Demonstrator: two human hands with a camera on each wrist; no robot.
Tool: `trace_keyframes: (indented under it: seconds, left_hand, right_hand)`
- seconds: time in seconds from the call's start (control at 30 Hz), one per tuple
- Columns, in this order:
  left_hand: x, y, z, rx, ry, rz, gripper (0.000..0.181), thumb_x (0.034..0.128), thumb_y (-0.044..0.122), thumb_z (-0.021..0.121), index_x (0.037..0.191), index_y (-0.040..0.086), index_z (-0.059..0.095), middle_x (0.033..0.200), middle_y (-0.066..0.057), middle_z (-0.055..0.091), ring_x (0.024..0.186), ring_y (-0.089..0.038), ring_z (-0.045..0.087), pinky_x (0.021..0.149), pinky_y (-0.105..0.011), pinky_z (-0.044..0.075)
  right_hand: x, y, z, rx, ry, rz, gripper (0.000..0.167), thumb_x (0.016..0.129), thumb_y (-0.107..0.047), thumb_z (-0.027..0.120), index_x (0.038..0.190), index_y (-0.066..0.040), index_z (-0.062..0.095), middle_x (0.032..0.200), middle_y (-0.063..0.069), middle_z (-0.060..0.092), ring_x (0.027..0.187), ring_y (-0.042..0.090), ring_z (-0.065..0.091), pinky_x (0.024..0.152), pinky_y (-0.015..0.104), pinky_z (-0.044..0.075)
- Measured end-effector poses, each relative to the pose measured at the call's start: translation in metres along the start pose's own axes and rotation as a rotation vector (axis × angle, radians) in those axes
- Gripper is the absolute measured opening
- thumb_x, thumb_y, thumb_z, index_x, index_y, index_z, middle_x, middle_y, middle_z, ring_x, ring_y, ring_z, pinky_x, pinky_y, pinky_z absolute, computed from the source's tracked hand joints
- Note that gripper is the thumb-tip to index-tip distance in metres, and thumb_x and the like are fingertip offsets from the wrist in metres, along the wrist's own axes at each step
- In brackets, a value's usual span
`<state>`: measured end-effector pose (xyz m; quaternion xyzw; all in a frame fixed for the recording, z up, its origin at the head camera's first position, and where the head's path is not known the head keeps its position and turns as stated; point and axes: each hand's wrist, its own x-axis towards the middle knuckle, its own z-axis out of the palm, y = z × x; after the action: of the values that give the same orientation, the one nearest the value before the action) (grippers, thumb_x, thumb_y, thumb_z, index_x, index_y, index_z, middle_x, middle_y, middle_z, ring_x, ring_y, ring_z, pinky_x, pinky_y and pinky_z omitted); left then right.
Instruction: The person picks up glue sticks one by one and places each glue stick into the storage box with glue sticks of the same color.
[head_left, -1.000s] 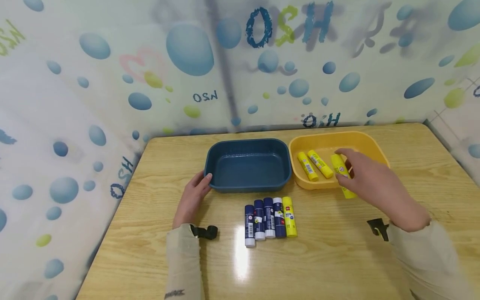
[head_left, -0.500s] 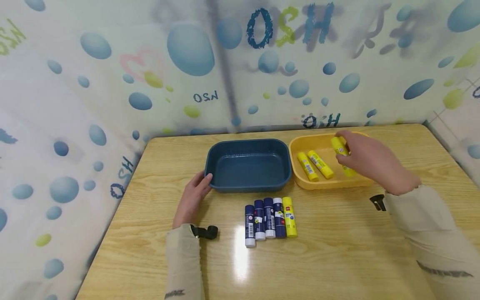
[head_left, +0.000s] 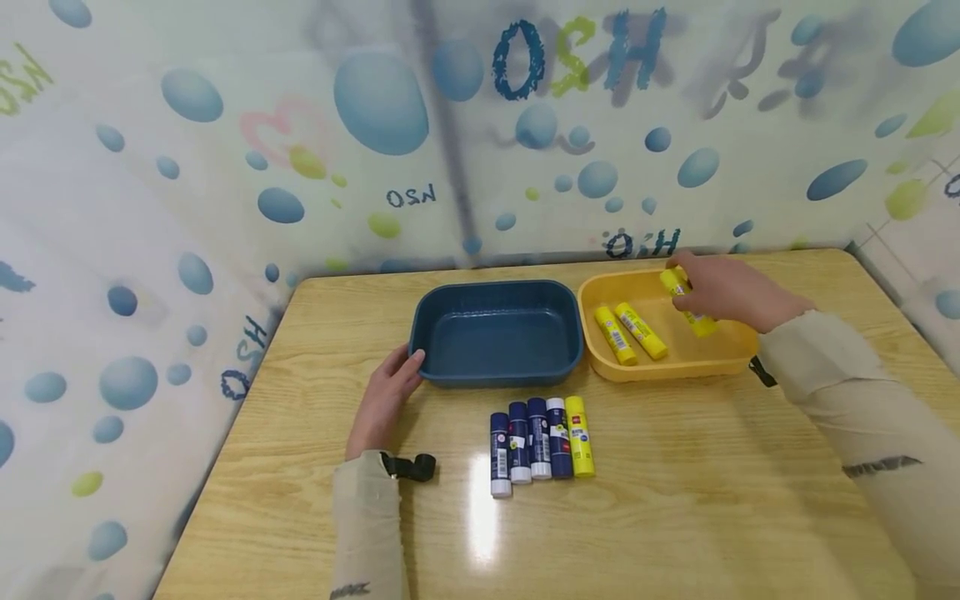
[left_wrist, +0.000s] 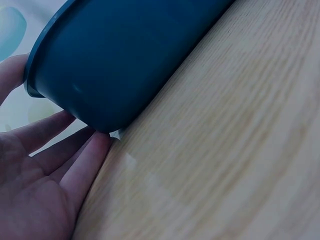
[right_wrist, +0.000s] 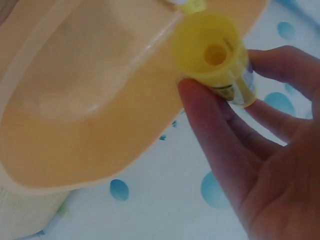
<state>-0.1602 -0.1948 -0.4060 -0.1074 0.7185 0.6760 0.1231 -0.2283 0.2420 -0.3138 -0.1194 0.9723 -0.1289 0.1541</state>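
Observation:
In the head view my left hand (head_left: 384,398) holds the left end of a dark blue tray (head_left: 498,382), thumb over the rim. The left wrist view shows its fingers (left_wrist: 85,167) against the outer wall of the tray. My right hand (head_left: 738,292) pinches a yellow glue stick (head_left: 686,302) over the right part of a yellow-orange tray (head_left: 675,369). In the right wrist view the round end of this glue stick (right_wrist: 215,55) faces the camera, between thumb and fingers. Two more yellow glue sticks (head_left: 617,335) lie in the left part of that tray.
In front of the blue tray lies a row of glue sticks: several navy and white ones (head_left: 539,437) and a yellow one (head_left: 580,436) at its right end. A patterned cloth (head_left: 480,125) hangs behind the wooden table (head_left: 675,500).
My right hand has moved away from me with the glue stick, from the near edge of the yellow-orange tray to over its inside. The left hand and the blue tray have stayed put.

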Motion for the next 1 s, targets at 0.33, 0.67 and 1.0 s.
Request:
trace_keyframes:
  seconds: [0.33,0.67,1.0]
  left_hand:
    - [0.007,-0.007,-0.004,0.005,0.012,0.009,0.069,0.0821,0.048,0.058,0.138,0.014,0.033,0.137,-0.001,0.036,0.115,-0.015,0.047,0.099,-0.032,0.033]
    - [0.007,-0.008,-0.002,0.001,0.022,0.022,0.063,0.0852,0.043,0.056,0.137,0.013,0.035,0.135,-0.002,0.038,0.114,-0.014,0.048,0.098,-0.032,0.035]
    - [0.006,-0.006,-0.002,-0.01,0.009,0.03,0.065,0.0844,0.044,0.057,0.137,0.012,0.034,0.136,-0.003,0.037,0.115,-0.016,0.047,0.098,-0.032,0.035]
  right_hand:
    - [0.027,0.012,0.003,0.042,-0.174,0.021,0.051,0.084,-0.012,0.054,0.127,0.002,0.032,0.099,0.016,0.052,0.062,0.021,0.052,0.053,0.032,0.049]
    - [0.043,0.013,0.009,-0.001,-0.25,0.052,0.049,0.085,-0.012,0.056,0.127,-0.001,0.033,0.107,0.023,0.05,0.066,0.022,0.054,0.055,0.032,0.05]
    - [0.045,0.009,0.013,0.04,-0.288,0.051,0.047,0.084,-0.013,0.058,0.124,-0.002,0.035,0.109,0.025,0.047,0.074,0.026,0.054,0.058,0.035,0.051]
